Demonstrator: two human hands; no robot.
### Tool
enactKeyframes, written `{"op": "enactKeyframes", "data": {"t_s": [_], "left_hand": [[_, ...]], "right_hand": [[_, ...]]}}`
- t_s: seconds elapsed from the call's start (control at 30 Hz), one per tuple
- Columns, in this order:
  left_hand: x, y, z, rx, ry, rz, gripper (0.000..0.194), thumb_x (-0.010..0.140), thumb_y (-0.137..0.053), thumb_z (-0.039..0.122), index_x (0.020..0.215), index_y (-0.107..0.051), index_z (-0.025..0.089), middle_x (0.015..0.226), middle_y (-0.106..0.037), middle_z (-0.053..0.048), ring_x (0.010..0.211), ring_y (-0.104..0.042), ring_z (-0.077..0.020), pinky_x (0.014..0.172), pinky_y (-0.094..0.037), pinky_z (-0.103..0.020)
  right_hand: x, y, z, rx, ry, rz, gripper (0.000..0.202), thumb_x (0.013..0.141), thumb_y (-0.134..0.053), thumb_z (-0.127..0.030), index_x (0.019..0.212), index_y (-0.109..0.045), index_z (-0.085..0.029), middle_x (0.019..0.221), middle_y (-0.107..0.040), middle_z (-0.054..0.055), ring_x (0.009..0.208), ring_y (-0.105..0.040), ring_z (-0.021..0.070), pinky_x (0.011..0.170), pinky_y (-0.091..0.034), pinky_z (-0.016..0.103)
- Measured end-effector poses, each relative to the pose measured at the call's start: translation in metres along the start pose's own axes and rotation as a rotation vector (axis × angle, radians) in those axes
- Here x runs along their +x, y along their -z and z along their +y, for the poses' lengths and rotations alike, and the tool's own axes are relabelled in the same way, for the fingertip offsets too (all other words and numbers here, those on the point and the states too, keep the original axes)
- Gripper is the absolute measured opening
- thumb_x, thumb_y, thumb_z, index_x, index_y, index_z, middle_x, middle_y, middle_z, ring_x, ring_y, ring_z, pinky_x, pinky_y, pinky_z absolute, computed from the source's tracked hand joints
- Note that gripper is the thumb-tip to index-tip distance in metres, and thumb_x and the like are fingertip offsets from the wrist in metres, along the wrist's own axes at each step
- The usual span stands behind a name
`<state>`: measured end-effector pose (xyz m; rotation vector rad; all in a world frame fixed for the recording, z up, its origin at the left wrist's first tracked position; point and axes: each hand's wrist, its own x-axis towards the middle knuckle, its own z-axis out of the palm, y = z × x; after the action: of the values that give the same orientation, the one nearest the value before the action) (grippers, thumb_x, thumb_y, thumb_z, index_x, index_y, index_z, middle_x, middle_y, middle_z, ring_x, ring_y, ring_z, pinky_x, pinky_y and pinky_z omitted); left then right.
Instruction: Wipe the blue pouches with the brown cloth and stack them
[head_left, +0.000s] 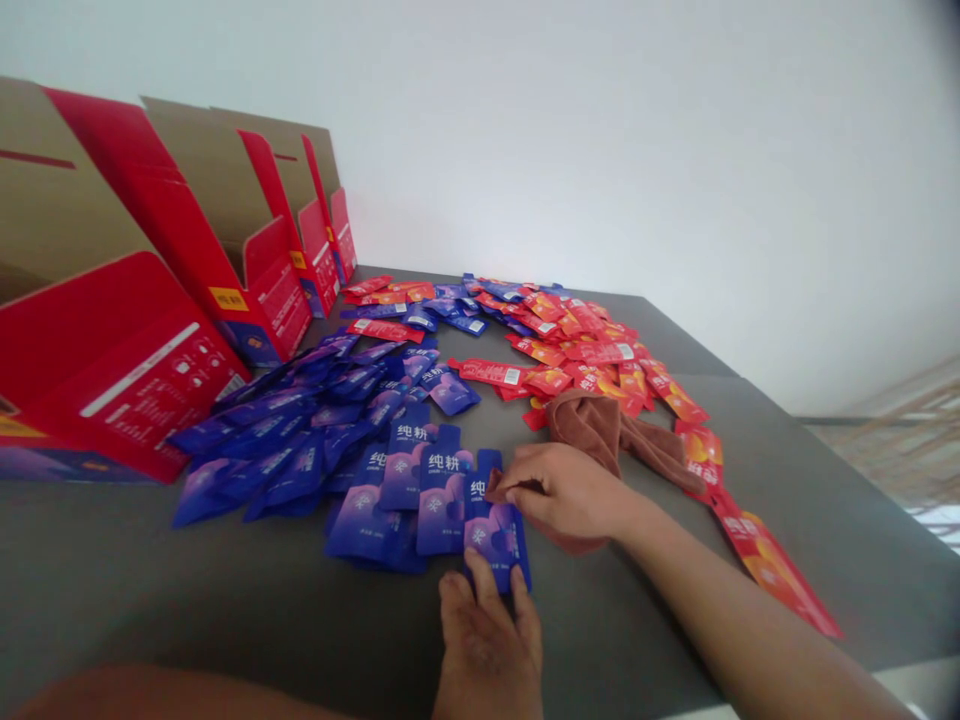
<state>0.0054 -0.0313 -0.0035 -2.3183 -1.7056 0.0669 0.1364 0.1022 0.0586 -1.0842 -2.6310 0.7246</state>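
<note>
Pinches a corner of a brown cloth (585,425) in the right hand (570,490), with thumb and fingers closed on it over the printed upper part of a blue sachet (499,535). Cannot tell for certain about contact between corner and sachet. Has the rest of the cloth bunched behind the hand and trailing off to the right, up to the red packets.

Rests the fingertips of the left hand (491,630) on the lower part of the same sachet, with spread fingers and an open grip. Has this sachet lying face up on the dark grey desk (300,620), with overlapping face-up sachets just to its left. Has, farther left, a loose blue heap (300,430) reaching to a row of open red boxes (150,400).

Shows red packets (592,370) spread across the back, with blue ones mixed in toward the white wall (525,130), and another red packet (772,560) slanting nearer, beyond the right forearm.
</note>
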Motion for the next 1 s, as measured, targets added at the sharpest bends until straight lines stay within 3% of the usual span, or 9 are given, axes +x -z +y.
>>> {"op": "enactKeyframes", "data": {"t_s": [0.1,0.33,0.4,0.63,0.73,0.9,1.0], "left_hand": [[0.0,-0.001,0.002,-0.001,0.005,0.007,0.038,0.077,-0.053,0.015,0.113,-0.059,0.027,0.117,-0.062,-0.019,0.102,-0.06,-0.0298,0.089,-0.043,-0.053],[0.0,-0.002,0.004,-0.026,0.022,-0.025,0.038,0.077,-0.053,0.015,0.112,-0.059,0.027,0.117,-0.062,-0.018,0.102,-0.059,-0.0298,0.09,-0.042,-0.054],[0.0,-0.002,0.003,-0.021,0.02,-0.018,0.038,0.077,-0.053,0.015,0.112,-0.059,0.027,0.117,-0.062,-0.018,0.102,-0.059,-0.0295,0.09,-0.042,-0.053],[0.0,-0.002,0.002,-0.003,0.001,0.023,0.037,0.077,-0.052,0.014,0.111,-0.06,0.026,0.117,-0.062,-0.019,0.103,-0.059,-0.0298,0.088,-0.044,-0.053],[0.0,-0.003,0.002,-0.031,0.005,0.016,0.038,0.077,-0.052,0.013,0.111,-0.06,0.027,0.117,-0.062,-0.018,0.104,-0.058,-0.0293,0.089,-0.043,-0.053],[0.001,-0.001,0.002,-0.053,0.009,0.007,0.036,0.076,-0.054,0.014,0.11,-0.061,0.024,0.115,-0.061,-0.023,0.101,-0.06,-0.0311,0.09,-0.042,-0.054],[0.001,0.003,0.002,0.015,0.007,0.011,0.036,0.076,-0.054,0.014,0.109,-0.062,0.026,0.114,-0.063,-0.02,0.1,-0.061,-0.0305,0.09,-0.042,-0.051]], "right_hand": [[-0.001,0.0,-0.001,0.003,0.03,-0.017,0.024,0.079,-0.052,-0.011,0.093,-0.069,-0.02,0.088,-0.066,0.002,0.079,-0.058,0.0129,0.07,-0.04,0.022],[-0.003,0.003,-0.011,0.214,0.257,-0.263,0.021,0.08,-0.053,-0.012,0.092,-0.07,-0.017,0.085,-0.069,0.001,0.078,-0.06,0.0116,0.074,-0.042,0.021],[-0.002,0.003,-0.01,0.211,0.24,-0.25,0.022,0.081,-0.053,-0.014,0.093,-0.07,-0.018,0.086,-0.069,0.002,0.079,-0.059,0.0119,0.074,-0.042,0.021],[0.002,-0.003,0.004,-0.039,-0.009,0.029,0.026,0.084,-0.05,-0.017,0.102,-0.069,-0.023,0.089,-0.065,0.004,0.081,-0.058,0.0138,0.072,-0.04,0.024],[0.001,-0.002,0.003,0.004,0.036,-0.014,0.025,0.084,-0.051,-0.017,0.101,-0.068,-0.021,0.089,-0.065,0.004,0.079,-0.058,0.0136,0.071,-0.041,0.023],[-0.001,0.0,-0.006,0.22,0.226,-0.202,0.021,0.081,-0.053,-0.014,0.096,-0.069,-0.017,0.091,-0.068,0.003,0.083,-0.06,0.0129,0.074,-0.043,0.022],[0.0,-0.001,-0.008,0.255,0.248,-0.219,0.022,0.082,-0.053,-0.013,0.097,-0.068,-0.017,0.093,-0.068,0.003,0.086,-0.06,0.0125,0.078,-0.043,0.022]]}}
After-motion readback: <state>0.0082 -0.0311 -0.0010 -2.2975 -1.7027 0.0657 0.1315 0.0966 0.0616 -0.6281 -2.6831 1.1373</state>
